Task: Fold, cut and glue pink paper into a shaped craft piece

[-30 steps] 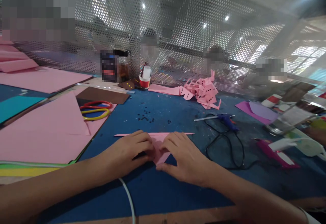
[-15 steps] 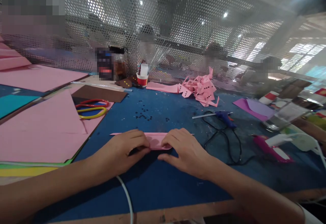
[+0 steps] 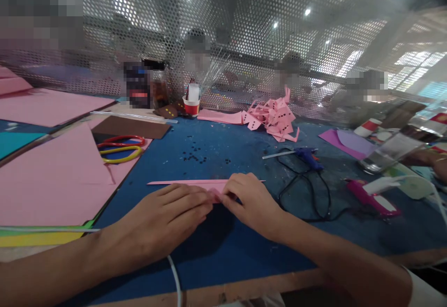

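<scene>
A narrow folded strip of pink paper [image 3: 215, 187] lies across the blue table top in front of me, its pointed left end sticking out. My left hand [image 3: 174, 214] rests over the strip's near side, fingers together and tips pressed on the paper. From the other side my right hand [image 3: 249, 202] pinches the strip between thumb and bent fingers. The two hands' fingertips almost meet at the middle of the strip. Most of the paper under both hands is hidden.
Pink sheets [image 3: 52, 172] and red and yellow scissor handles [image 3: 122, 148] lie left. Pink scraps [image 3: 274, 118] are heaped at the back near a paper cup [image 3: 191, 106]. A blue glue gun [image 3: 309, 158] and a magenta glue gun [image 3: 372, 197] with cords lie right.
My left hand has flattened and slid right over the strip, covering more of it. My right thumb has closed up onto the paper.
</scene>
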The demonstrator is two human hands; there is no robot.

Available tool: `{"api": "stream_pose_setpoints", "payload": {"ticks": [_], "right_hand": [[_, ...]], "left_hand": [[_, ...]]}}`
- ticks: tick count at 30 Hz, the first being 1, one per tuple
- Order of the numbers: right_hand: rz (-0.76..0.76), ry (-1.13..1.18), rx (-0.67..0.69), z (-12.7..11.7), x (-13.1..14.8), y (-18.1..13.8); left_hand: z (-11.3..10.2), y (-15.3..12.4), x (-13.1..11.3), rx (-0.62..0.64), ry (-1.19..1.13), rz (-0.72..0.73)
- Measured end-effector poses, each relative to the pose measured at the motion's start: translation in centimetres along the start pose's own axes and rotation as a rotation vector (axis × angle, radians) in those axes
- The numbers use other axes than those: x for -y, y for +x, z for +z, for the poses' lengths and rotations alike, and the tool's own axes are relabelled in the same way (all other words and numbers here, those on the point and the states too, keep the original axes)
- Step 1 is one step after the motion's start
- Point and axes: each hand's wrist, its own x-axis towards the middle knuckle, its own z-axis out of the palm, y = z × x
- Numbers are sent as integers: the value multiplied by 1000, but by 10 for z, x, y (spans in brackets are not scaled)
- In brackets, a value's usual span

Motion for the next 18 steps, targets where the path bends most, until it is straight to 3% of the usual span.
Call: {"api": "stream_pose_setpoints", "payload": {"ticks": [8, 18], "right_hand": [[37, 59, -13, -2, 0, -5], [-132, -43, 26, -4, -2, -10]], "left_hand": [[7, -4, -4, 57, 67, 22], [6, -1, -6, 76, 68, 4]]}}
